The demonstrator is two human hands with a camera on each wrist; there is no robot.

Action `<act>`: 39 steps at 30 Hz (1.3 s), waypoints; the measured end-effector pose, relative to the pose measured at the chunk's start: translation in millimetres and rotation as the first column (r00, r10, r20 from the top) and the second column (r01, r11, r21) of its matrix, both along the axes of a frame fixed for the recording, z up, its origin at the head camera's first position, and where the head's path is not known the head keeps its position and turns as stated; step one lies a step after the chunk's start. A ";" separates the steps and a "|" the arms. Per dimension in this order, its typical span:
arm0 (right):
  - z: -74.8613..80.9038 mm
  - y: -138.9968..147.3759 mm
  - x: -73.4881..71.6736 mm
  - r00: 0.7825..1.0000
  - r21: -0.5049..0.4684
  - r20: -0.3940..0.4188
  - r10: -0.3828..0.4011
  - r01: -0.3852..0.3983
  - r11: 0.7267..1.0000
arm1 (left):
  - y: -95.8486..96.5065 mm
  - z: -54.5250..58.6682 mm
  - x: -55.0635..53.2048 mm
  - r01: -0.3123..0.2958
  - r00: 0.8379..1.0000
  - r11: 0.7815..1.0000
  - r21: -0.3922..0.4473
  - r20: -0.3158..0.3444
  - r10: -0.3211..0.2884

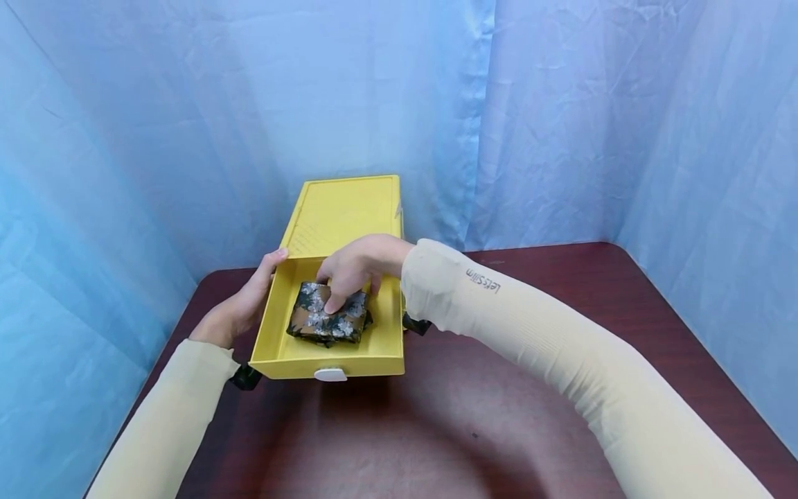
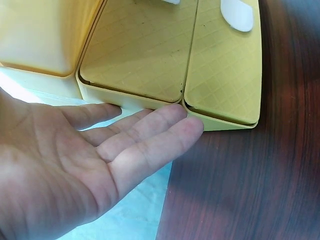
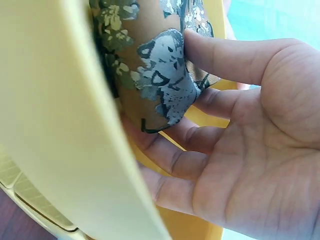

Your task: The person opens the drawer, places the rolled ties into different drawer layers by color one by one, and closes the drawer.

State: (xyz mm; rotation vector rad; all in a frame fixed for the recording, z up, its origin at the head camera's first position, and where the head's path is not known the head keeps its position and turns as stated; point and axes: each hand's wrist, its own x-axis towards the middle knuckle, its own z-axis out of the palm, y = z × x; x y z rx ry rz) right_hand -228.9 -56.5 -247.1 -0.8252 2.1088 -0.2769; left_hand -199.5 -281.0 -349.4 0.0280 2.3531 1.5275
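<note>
A yellow drawer unit (image 1: 349,215) stands at the back of the table, with its top drawer (image 1: 388,339) pulled out towards me. Inside that drawer lies a folded cloth (image 1: 346,324) with a brown, black and grey floral pattern. My right hand (image 1: 352,269) reaches in from above and holds the cloth, thumb on top; the right wrist view shows the fingers under the cloth (image 3: 167,70). My left hand (image 1: 252,294) is at the unit's left side, thumb near its top edge. In the left wrist view its fingers (image 2: 150,150) are straight against the unit's side.
Lower drawers (image 2: 135,50) with white handles are closed. A white handle (image 1: 330,375) sticks out from the open drawer's front. The dark red wooden table (image 1: 474,416) extends to the front and right. Light blue curtains (image 1: 561,125) hang behind and at both sides.
</note>
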 end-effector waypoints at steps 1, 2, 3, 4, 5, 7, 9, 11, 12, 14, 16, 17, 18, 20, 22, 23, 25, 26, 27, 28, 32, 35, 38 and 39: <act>-0.5 0.7 -0.1 1.000 -0.013 0.005 -0.007 0.007 1.000 | -0.2 -0.1 0.0 0.002 1.000 1.000 -0.001 -0.002 -0.002; -0.7 1.5 -0.1 1.000 -0.029 0.012 -0.014 0.015 0.999 | -0.2 -0.2 -0.1 0.004 1.000 1.000 0.000 0.000 -0.004; -0.7 2.4 0.0 1.000 -0.043 0.015 -0.020 0.021 0.999 | -0.4 0.0 -0.4 0.006 1.000 1.000 0.001 -0.001 -0.006; -0.4 3.3 0.1 1.000 -0.055 0.011 -0.024 0.024 0.998 | -0.7 0.2 -0.8 0.008 1.000 1.000 0.001 -0.002 -0.008; 0.0 4.4 0.3 1.000 -0.067 0.004 -0.027 0.027 0.997 | -0.9 0.5 -1.1 0.011 1.000 1.000 0.000 -0.004 -0.011; 1.7 6.1 1.0 1.000 -0.081 -0.019 -0.024 0.022 0.996 | -1.3 1.0 -1.9 0.013 1.000 1.000 0.004 -0.003 -0.013; 4.1 7.7 2.3 0.999 -0.090 -0.050 -0.009 0.004 0.996 | -1.7 1.2 -2.4 0.005 1.000 1.000 0.008 -0.001 -0.005; 5.6 8.9 3.4 0.997 -0.100 -0.080 0.007 -0.015 0.995 | -2.1 0.7 -2.6 -0.002 1.000 1.000 0.008 0.002 0.002; 6.0 9.3 4.0 0.996 -0.105 -0.093 0.012 -0.022 0.994 | -2.3 0.1 -2.9 -0.006 1.000 1.000 0.010 0.005 0.006; 6.2 10.5 4.7 0.986 -0.111 -0.157 0.050 -0.068 0.992 | -2.6 -0.8 -3.2 -0.009 1.000 1.000 0.012 0.006 0.008; 6.3 12.2 5.6 0.969 -0.116 -0.231 0.091 -0.120 0.986 | -3.2 -1.9 -3.9 -0.006 1.000 1.000 0.013 0.009 0.006; 6.6 13.6 6.3 0.958 -0.121 -0.267 0.106 -0.143 0.982 | -3.4 -2.1 -4.0 -0.004 1.000 1.000 0.013 0.008 0.004; 7.2 15.4 7.4 0.946 -0.127 -0.301 0.117 -0.162 0.979 | -3.5 -2.3 -4.2 -0.004 1.000 1.000 0.015 0.008 0.004; 9.2 20.5 10.1 0.928 -0.151 -0.351 0.124 -0.187 0.971 | -3.3 -2.5 -4.4 -0.005 1.000 1.000 0.019 0.009 0.004; 12.0 27.1 14.2 0.925 -0.194 -0.366 0.105 -0.186 0.963 | -3.2 -2.4 -4.5 -0.005 1.000 1.000 0.021 0.007 0.005; 13.4 31.3 16.8 0.925 -0.225 -0.370 0.091 -0.184 0.957 | -3.3 -2.2 -4.4 -0.005 1.000 1.000 0.022 0.006 0.005; 16.3 40.2 22.8 0.921 -0.290 -0.385 0.059 -0.181 0.940 | -4.1 -1.4 -4.4 -0.007 1.000 1.000 0.019 0.004 0.007; 17.4 44.8 26.1 0.920 -0.326 -0.391 0.040 -0.179 0.928 | -4.7 -1.0 -4.3 -0.006 1.000 1.000 0.016 0.001 0.006; 17.7 49.7 29.4 0.919 -0.363 -0.393 0.024 -0.179 0.914 | -5.2 -0.5 -4.4 -0.005 1.000 1.000 0.013 -0.002 0.005; 17.6 54.5 32.5 0.919 -0.399 -0.394 0.009 -0.180 0.899 | -5.7 -0.1 -4.4 -0.005 1.000 1.000 0.010 -0.007 0.005; 10.7 71.0 41.7 0.916 -0.525 -0.402 -0.017 -0.215 0.824 | -7.7 0.2 -4.4 -0.005 1.000 1.000 0.002 -0.020 0.005; -0.5 80.3 46.2 0.904 -0.622 -0.428 -0.016 -0.281 0.731 | -9.1 -0.3 -4.0 -0.004 1.000 1.000 0.000 -0.022 0.004; -13.4 86.3 52.0 0.889 -0.727 -0.457 -0.014 -0.364 0.582 | -9.7 -1.0 -3.8 0.001 1.000 1.000 0.003 -0.019 -0.001; -17.2 87.4 54.7 0.886 -0.755 -0.463 -0.008 -0.389 0.528 | -9.8 -1.0 -3.6 0.002 1.000 1.000 0.001 -0.019 -0.002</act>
